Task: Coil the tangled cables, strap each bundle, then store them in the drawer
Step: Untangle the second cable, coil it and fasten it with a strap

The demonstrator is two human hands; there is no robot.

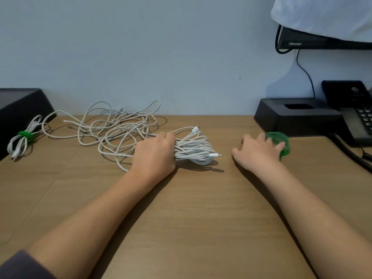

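My left hand (156, 153) grips a coiled bundle of white cable (193, 151) on the wooden desk (191, 208); two plug ends stick out to the right. Behind it lies a loose tangle of white cables (114, 125). At the far left rests a small white cable bundle (19, 144) tied with a green strap (26, 135). My right hand (259, 150) rests on a pile of green straps (280, 142) with fingers spread over it.
A black box (298, 117) stands against the wall at the right, with a black desk phone (358, 115) and its cords beside it. Another dark box (20, 109) sits at the far left. A monitor's lower edge (322, 42) hangs at the top right.
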